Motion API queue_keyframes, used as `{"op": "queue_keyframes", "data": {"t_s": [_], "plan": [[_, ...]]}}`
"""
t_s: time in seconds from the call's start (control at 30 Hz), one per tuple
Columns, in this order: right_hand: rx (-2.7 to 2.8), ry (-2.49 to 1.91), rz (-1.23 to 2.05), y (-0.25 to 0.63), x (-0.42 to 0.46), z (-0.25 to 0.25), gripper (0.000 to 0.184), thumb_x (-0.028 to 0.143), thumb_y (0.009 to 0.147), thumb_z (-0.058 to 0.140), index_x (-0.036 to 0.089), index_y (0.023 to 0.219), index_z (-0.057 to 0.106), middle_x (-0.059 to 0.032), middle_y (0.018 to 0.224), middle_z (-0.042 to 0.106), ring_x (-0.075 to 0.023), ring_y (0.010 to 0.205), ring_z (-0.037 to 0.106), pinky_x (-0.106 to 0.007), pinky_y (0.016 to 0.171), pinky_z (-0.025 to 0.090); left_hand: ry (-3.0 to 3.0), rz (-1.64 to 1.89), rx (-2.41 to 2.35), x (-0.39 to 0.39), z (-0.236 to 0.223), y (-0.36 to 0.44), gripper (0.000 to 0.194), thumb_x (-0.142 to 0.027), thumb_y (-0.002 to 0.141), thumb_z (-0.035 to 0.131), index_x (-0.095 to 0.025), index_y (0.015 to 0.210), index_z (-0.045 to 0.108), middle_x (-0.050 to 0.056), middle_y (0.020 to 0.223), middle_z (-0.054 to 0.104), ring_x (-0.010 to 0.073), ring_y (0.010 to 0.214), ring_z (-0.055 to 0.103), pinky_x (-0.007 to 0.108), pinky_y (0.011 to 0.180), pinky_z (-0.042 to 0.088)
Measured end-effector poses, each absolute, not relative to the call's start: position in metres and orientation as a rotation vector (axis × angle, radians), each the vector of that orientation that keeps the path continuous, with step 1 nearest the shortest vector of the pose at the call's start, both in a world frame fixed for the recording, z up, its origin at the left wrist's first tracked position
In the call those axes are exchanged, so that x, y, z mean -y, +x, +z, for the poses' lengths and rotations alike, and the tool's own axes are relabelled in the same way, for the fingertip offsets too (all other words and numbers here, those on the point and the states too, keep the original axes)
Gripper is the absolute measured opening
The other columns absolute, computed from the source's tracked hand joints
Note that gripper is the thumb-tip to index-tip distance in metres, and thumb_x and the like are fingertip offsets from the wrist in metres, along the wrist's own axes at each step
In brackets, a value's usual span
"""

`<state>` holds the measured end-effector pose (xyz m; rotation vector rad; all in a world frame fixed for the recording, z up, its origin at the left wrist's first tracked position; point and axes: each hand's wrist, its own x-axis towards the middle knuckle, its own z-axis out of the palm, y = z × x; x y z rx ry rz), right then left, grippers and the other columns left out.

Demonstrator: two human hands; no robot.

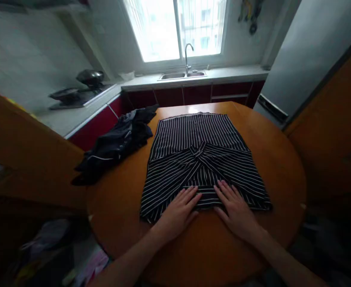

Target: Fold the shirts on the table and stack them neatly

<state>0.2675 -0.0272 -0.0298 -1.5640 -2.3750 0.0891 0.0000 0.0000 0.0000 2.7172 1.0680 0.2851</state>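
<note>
A black garment with white stripes point(198, 131) lies spread on the round wooden table, with two striped bands crossing in a knot-like twist at its middle. My left hand point(180, 209) rests flat on its near edge, fingers stretched out toward the middle. Level with it, my right hand point(234, 207) presses flat on the same edge, fingers spread. Between the hands runs a strip of cloth with crosswise stripes. Neither hand grips the fabric. What lies under the palms is hidden.
A pile of dark clothing point(115, 143) hangs over the left edge of the round table point(283, 175). Behind are a counter with a sink point(181, 75) and a tap point(187, 59). Pans point(90, 77) stand on a stove at left; a tall pale cabinet or fridge point(316, 52) is at right.
</note>
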Motion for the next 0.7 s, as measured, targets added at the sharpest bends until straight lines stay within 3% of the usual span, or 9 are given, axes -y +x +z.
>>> {"op": "queue_keyframes", "data": {"t_s": [0.7], "plan": [[2.337,-1.541,0.132,0.2685,0.0267,-0.0292,0.059,0.038,0.101,0.047,0.02,0.157,0.037,-0.0086,0.166,0.029,-0.0259,0.154,0.025,-0.052,0.123,0.029,2.635,0.346,-1.057,-0.0008,-0.001,0.0003,0.06,-0.027,0.102,0.053,-0.025,0.158,0.03,0.008,0.165,0.032,0.0235,0.153,0.026,0.051,0.124,0.03]]}}
